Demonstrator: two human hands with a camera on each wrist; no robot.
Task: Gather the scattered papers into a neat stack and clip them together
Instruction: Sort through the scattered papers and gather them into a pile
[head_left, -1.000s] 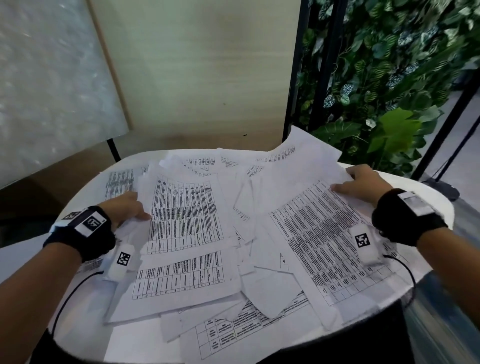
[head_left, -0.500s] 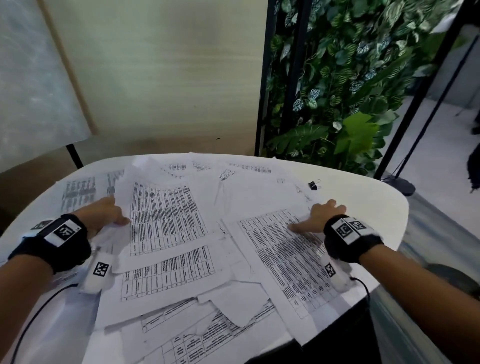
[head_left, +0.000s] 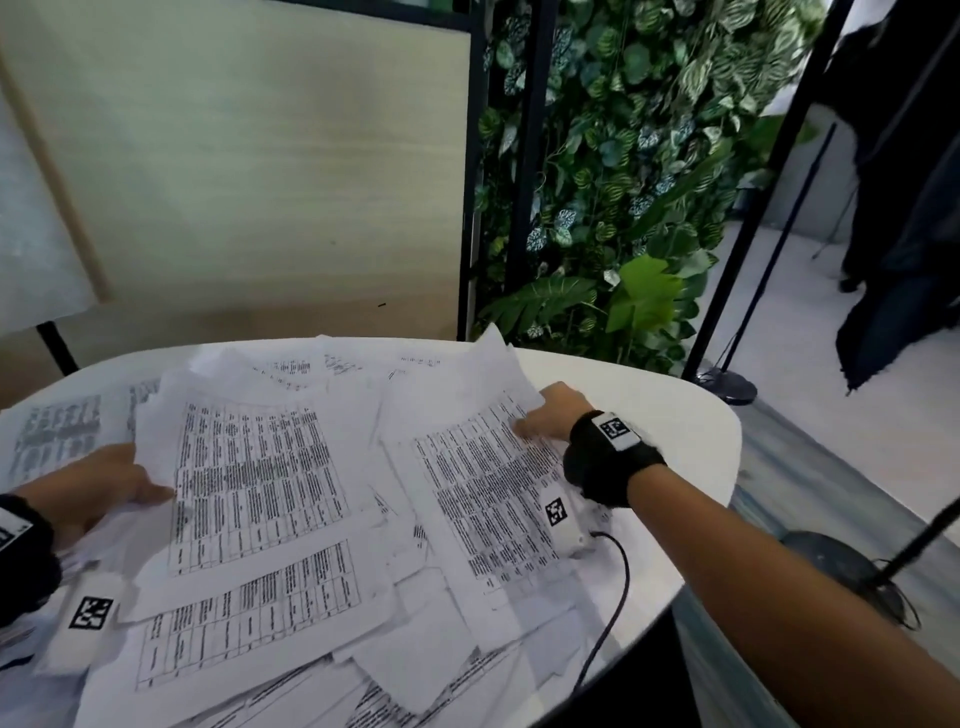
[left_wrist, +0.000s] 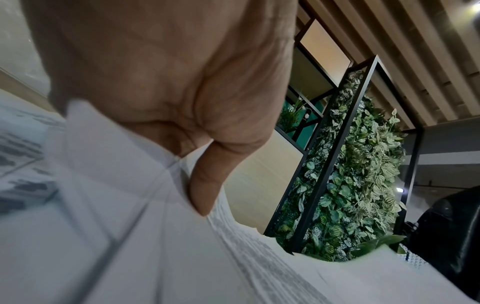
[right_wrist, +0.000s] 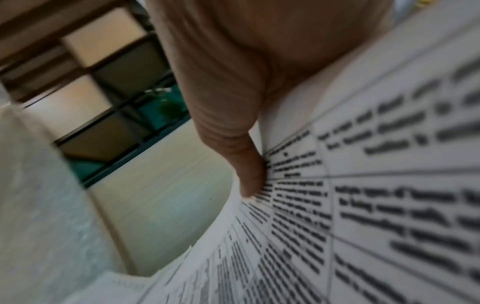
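Note:
Many white printed papers (head_left: 260, 467) lie overlapping on a white round table (head_left: 675, 441). My left hand (head_left: 104, 483) grips the heap's left edge, thumb on top of a sheet and fingers hidden under it. The left wrist view shows that thumb (left_wrist: 207, 185) pressed onto the papers (left_wrist: 130, 226). My right hand (head_left: 553, 415) pinches the far right corner of a printed sheet (head_left: 478, 493), which is lifted off the table. In the right wrist view its thumb (right_wrist: 249, 174) presses on the text side of that sheet (right_wrist: 363, 205). No clip is in view.
The table's right edge curves close to my right forearm. A black cable (head_left: 618, 587) runs from my right wrist over that edge. Behind stand a wooden panel (head_left: 260, 182), a plant wall (head_left: 623, 182), and black poles with a round base (head_left: 727, 387).
My right hand went from lying flat on the printed sheet to pinching its far corner, and the papers there have risen. They now hide the small black clip seen before. The left hand keeps its hold.

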